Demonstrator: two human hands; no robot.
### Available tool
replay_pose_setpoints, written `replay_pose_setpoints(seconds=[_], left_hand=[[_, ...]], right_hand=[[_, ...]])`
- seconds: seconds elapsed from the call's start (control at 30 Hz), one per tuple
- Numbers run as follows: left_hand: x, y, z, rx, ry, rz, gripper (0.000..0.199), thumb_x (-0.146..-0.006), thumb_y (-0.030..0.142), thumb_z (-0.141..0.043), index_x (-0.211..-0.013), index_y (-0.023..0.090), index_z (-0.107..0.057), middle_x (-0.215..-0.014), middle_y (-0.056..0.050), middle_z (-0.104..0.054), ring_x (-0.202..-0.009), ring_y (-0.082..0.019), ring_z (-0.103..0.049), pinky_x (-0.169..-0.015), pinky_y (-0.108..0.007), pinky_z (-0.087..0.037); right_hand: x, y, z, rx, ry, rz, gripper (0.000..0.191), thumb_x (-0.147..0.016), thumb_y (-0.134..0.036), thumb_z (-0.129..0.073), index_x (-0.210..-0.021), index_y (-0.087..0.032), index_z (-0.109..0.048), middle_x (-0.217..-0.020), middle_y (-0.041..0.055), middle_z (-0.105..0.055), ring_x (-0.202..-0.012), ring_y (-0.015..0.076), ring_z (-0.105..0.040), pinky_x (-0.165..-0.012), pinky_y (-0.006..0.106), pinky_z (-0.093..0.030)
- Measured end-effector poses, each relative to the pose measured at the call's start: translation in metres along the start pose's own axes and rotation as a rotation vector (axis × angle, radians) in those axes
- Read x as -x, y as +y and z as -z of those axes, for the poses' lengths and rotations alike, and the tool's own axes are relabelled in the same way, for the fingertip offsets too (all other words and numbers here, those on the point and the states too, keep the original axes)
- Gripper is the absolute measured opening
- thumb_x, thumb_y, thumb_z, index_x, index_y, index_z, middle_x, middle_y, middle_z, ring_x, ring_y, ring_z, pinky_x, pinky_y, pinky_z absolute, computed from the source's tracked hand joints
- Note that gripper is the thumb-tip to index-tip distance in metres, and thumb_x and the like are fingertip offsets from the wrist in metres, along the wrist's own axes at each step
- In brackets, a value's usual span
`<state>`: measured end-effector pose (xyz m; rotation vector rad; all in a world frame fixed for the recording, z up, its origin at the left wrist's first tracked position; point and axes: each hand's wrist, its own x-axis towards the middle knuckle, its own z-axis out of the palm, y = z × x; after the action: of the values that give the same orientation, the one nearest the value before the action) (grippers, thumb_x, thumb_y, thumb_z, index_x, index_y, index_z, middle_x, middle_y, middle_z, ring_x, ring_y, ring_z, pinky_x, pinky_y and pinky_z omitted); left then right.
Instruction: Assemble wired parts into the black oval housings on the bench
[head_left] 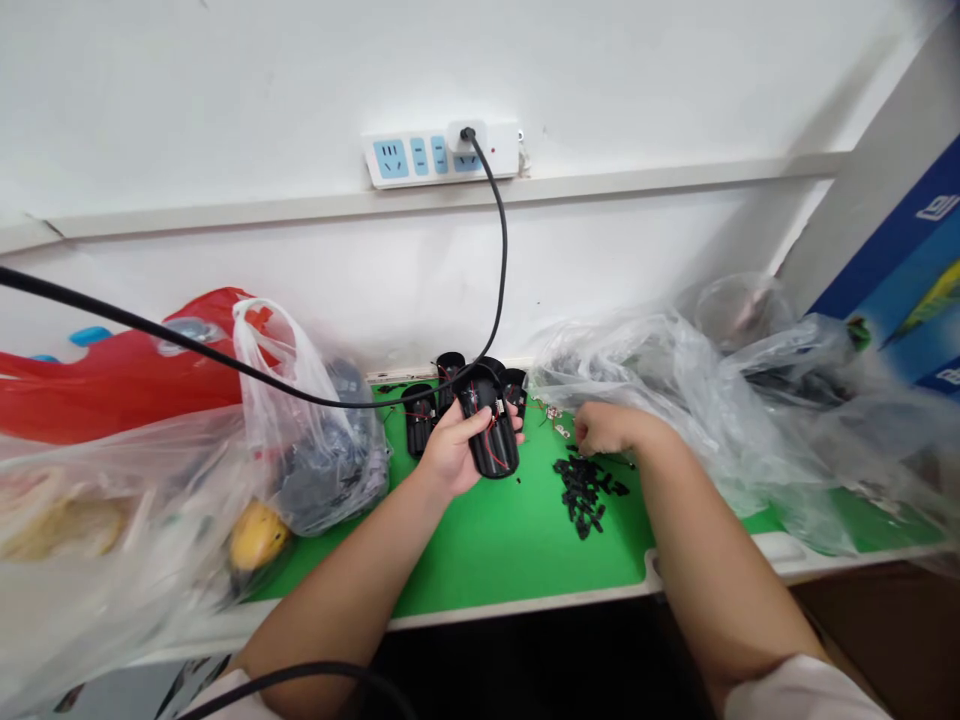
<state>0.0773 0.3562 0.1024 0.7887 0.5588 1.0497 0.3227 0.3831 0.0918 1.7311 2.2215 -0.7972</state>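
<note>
My left hand (454, 450) is wrapped round a black plastic housing (491, 430), rounded at its lower end, with thin red wires and a small white connector on it. Behind it, more black housings (420, 420) of the same kind stand on the green table top, some with red wires showing. To the right, my right hand (604, 430) has its fingers pinched together at the far edge of a pile of small black plastic parts (583, 490). What lies between those fingertips is hidden. Small red-and-white wired pieces (555, 412) lie just left of that hand.
A black cable (504, 240) hangs from the power strip (442, 155) on the wall and crosses in front of the housings. Filled plastic bags (322, 450) crowd the left, beside a red bag (150, 375). Clear plastic bags (675, 370) cover the right of the green table (510, 560).
</note>
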Motion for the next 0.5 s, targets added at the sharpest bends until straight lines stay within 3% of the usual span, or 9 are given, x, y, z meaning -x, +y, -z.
replay_pose_setpoints(seconds=[0.2, 0.4, 0.5], left_hand=[[0.0003, 0.001, -0.0006, -0.009, 0.023, 0.007, 0.03, -0.073, 0.018, -0.068, -0.101, 0.015, -0.056, -0.093, -0.01, -0.067, -0.082, -0.023, -0.067, -0.077, -0.043, -0.056], [0.001, 0.0048, -0.0021, -0.005, 0.111, 0.052, 0.026, -0.075, 0.028, -0.068, -0.095, 0.014, -0.058, -0.085, -0.008, -0.068, -0.071, -0.021, -0.068, -0.066, -0.037, -0.058], [0.0016, 0.0052, -0.0027, -0.05, 0.137, 0.03, 0.027, -0.071, 0.023, -0.07, -0.092, 0.014, -0.057, -0.084, -0.007, -0.068, -0.067, -0.019, -0.067, -0.06, -0.032, -0.057]], right_hand=[[0.0, 0.0014, -0.0003, -0.029, 0.016, 0.034, 0.023, -0.064, -0.021, -0.056, -0.08, -0.012, -0.069, -0.07, 0.0028, -0.06, -0.058, 0.0086, -0.046, -0.052, 0.021, -0.031], [0.0002, -0.0039, -0.0001, -0.076, 0.022, 0.081, 0.026, -0.065, -0.028, -0.062, -0.086, -0.013, -0.068, -0.073, 0.0019, -0.062, -0.06, 0.0085, -0.047, -0.054, 0.02, -0.032], [-0.0011, -0.0072, -0.0014, -0.044, 0.036, 0.046, 0.021, -0.065, -0.026, -0.062, -0.081, -0.012, -0.067, -0.07, 0.0019, -0.061, -0.057, 0.0076, -0.045, -0.054, 0.021, -0.031]])
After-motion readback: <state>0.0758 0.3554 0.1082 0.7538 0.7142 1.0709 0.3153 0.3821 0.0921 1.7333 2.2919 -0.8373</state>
